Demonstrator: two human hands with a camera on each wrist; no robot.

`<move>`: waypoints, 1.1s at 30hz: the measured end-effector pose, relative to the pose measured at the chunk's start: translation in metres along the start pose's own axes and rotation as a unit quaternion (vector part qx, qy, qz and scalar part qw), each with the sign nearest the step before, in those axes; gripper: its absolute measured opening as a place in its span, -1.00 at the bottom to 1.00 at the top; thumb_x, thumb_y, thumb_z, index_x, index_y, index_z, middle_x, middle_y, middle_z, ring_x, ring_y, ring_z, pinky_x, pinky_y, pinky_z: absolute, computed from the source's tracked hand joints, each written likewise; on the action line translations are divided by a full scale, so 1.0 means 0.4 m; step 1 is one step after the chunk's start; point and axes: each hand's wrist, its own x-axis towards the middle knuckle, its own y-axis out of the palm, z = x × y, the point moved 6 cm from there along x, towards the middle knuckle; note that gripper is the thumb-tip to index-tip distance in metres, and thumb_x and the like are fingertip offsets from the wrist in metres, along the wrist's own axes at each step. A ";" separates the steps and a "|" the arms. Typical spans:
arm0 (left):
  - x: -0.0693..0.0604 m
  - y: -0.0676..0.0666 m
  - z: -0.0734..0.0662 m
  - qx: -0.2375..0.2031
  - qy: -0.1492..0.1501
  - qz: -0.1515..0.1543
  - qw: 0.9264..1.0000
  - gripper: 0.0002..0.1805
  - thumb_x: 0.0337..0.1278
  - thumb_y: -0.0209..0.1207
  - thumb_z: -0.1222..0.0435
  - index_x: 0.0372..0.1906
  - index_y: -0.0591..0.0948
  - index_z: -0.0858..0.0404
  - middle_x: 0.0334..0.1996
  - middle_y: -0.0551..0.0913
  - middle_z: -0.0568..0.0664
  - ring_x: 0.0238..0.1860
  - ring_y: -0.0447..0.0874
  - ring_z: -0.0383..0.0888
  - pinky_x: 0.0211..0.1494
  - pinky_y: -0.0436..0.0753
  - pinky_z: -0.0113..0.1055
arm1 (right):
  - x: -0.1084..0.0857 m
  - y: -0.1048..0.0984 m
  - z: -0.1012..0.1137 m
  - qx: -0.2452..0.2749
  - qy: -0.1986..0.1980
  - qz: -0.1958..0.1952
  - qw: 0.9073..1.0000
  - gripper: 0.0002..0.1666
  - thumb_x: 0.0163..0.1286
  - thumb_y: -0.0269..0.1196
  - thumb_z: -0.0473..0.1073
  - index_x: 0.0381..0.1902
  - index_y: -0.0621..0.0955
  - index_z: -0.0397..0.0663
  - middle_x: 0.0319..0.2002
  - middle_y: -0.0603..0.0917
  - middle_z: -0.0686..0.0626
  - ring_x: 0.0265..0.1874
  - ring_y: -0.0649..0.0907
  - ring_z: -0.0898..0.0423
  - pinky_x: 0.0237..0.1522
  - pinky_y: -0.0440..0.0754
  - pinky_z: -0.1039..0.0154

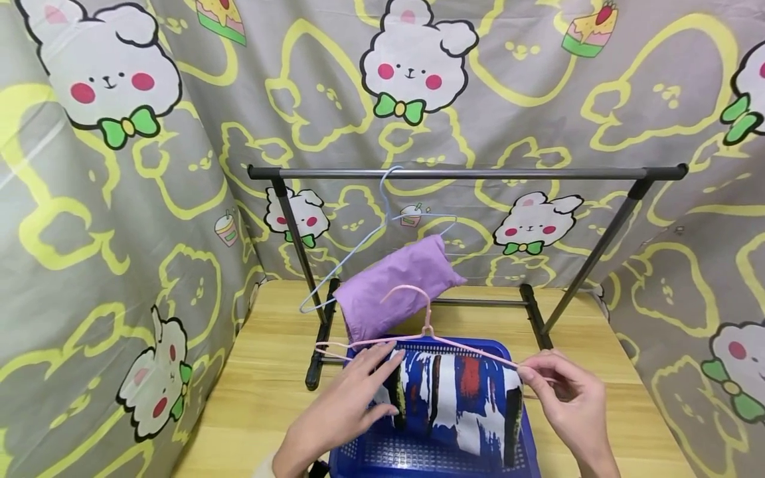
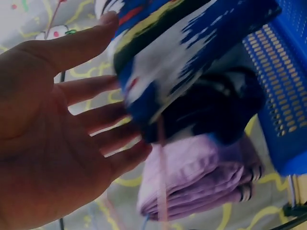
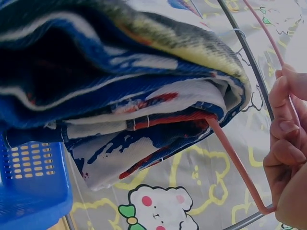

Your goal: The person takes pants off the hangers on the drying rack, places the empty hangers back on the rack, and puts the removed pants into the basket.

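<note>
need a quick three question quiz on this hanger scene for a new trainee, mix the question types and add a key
1. True or false: the light-blue hanger hangs from the rack's top bar.
2. What does the right hand pinch? a) the blue basket b) the pink hanger c) the rack's top bar
3. Fill in the colour: beyond the patterned cloth, the folded cloth on the light-blue hanger is ____.

Key: 1 true; 2 b; 3 purple.
</note>
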 end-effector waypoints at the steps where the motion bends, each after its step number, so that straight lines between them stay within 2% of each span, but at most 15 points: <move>1: 0.006 0.005 0.003 0.001 -0.006 0.000 1.000 -0.11 0.23 0.40 0.08 0.57 0.28 0.22 0.54 0.25 0.14 0.53 0.22 0.06 0.51 0.27 0.05 | -0.001 -0.001 0.001 0.004 0.001 -0.001 1.000 -0.85 0.21 0.34 -0.64 -0.32 0.70 -0.41 -0.43 0.67 -0.24 -0.48 0.70 0.23 -0.46 0.59 0.51; 4: 0.021 0.017 0.015 0.003 -0.020 -0.003 1.000 -0.06 0.15 0.43 -0.01 0.57 0.28 0.15 0.49 0.33 0.07 0.49 0.28 0.03 0.48 0.33 0.03 | -0.001 0.000 0.005 0.020 -0.001 -0.002 1.000 -0.77 0.16 0.30 -0.72 -0.32 0.70 -0.41 -0.43 0.68 -0.19 -0.50 0.66 0.24 -0.51 0.57 0.48; 8: 0.032 0.026 0.031 0.009 -0.039 -0.007 0.999 0.02 -0.10 0.49 -0.14 0.51 0.38 0.09 0.39 0.46 0.00 0.42 0.39 0.01 0.41 0.43 0.03 | -0.003 0.005 0.008 0.056 -0.003 0.002 0.998 -0.69 0.12 0.23 -0.80 -0.31 0.69 -0.43 -0.42 0.68 -0.15 -0.50 0.63 0.23 -0.50 0.58 0.48; 12: 0.042 0.034 0.038 0.020 -0.039 -0.011 0.999 -0.07 -0.17 0.53 -0.14 0.36 0.53 0.16 0.27 0.59 -0.01 0.31 0.52 0.00 0.34 0.51 -0.02 | -0.012 0.006 0.007 0.047 0.014 -0.001 0.999 -0.69 0.13 0.24 -0.78 -0.31 0.70 -0.41 -0.41 0.69 -0.13 -0.48 0.66 0.22 -0.45 0.64 0.49; 17: 0.052 0.047 0.033 0.013 -0.026 -0.041 0.999 -0.28 -0.09 0.56 -0.01 0.20 0.62 0.20 0.03 0.68 -0.08 0.11 0.63 -0.08 0.23 0.58 -0.17 | -0.018 0.002 0.004 0.008 0.044 0.000 0.999 -0.71 0.14 0.27 -0.75 -0.31 0.71 -0.38 -0.42 0.68 -0.14 -0.49 0.69 0.18 -0.42 0.67 0.46; 19: 0.052 0.052 0.031 0.006 -0.022 -0.058 0.998 -0.32 -0.10 0.57 0.03 0.17 0.63 0.19 -0.03 0.67 -0.12 0.05 0.62 -0.10 0.18 0.60 -0.19 | -0.020 0.000 0.001 -0.026 0.069 0.002 0.997 -0.72 0.15 0.30 -0.72 -0.32 0.72 -0.34 -0.42 0.68 -0.12 -0.49 0.69 0.18 -0.43 0.67 0.46; 22: 0.048 0.057 0.029 0.002 -0.018 -0.087 0.996 -0.35 -0.14 0.59 0.07 0.12 0.66 0.17 -0.07 0.67 -0.15 -0.01 0.60 -0.13 0.09 0.60 -0.19 | -0.025 -0.002 -0.006 -0.077 0.117 0.010 0.990 -0.77 0.20 0.36 -0.63 -0.30 0.73 -0.27 -0.41 0.71 -0.10 -0.50 0.68 0.20 -0.48 0.63 0.45; 26: 0.039 0.062 0.024 -0.004 -0.015 -0.122 0.992 -0.39 -0.21 0.62 0.10 0.06 0.68 0.13 -0.13 0.65 -0.20 -0.08 0.58 -0.17 0.01 0.57 -0.20 | -0.035 -0.008 -0.014 -0.108 0.169 0.019 0.980 -0.83 0.27 0.37 -0.52 -0.22 0.75 -0.25 -0.37 0.75 -0.08 -0.48 0.70 0.16 -0.49 0.61 0.41; 29: 0.032 0.065 0.016 -0.012 -0.012 -0.142 0.990 -0.40 -0.24 0.63 0.12 0.02 0.69 0.12 -0.18 0.64 -0.20 -0.10 0.57 -0.18 0.00 0.58 -0.22 | -0.038 -0.014 -0.014 -0.119 0.183 0.025 0.976 -0.84 0.30 0.38 -0.48 -0.20 0.76 -0.22 -0.37 0.76 -0.03 -0.47 0.71 0.14 -0.49 0.62 0.39; 33: 0.024 0.069 0.007 -0.016 -0.011 -0.157 0.987 -0.42 -0.24 0.63 0.13 0.01 0.70 0.14 -0.19 0.65 -0.19 -0.09 0.59 -0.18 0.02 0.60 -0.21 | -0.036 -0.017 -0.008 -0.127 0.175 0.035 0.976 -0.86 0.30 0.37 -0.48 -0.24 0.77 -0.20 -0.39 0.75 -0.01 -0.48 0.72 0.13 -0.51 0.60 0.39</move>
